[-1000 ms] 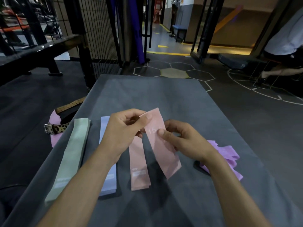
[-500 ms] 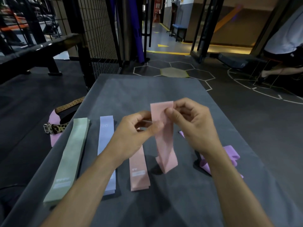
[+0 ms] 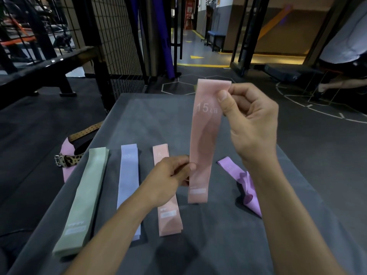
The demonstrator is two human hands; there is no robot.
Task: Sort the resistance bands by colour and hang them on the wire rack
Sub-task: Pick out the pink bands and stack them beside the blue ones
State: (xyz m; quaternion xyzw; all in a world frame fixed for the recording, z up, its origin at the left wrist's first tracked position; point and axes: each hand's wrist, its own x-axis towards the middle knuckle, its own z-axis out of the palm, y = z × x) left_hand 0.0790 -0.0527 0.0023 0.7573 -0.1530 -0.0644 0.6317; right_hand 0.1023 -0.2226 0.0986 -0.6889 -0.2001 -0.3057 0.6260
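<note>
We see dark rubber gym floor (image 3: 309, 147) with white hexagon markings (image 3: 178, 87) beyond grey surface (image 3: 139, 116). Black wire mesh partition (image 3: 117, 36) at far left, dark bench (image 3: 45, 70) before it. Purple pads (image 3: 164, 36) lean upright at centre back. Yellow floor lines (image 3: 202, 65) lead into lit corridor with blue bench (image 3: 216, 36). Seated person (image 3: 341, 56) at far right.

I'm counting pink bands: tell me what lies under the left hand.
Under the left hand lies a second pink band flat on the grey table; its middle is covered, and whether it is one layer or several cannot be seen.
</note>
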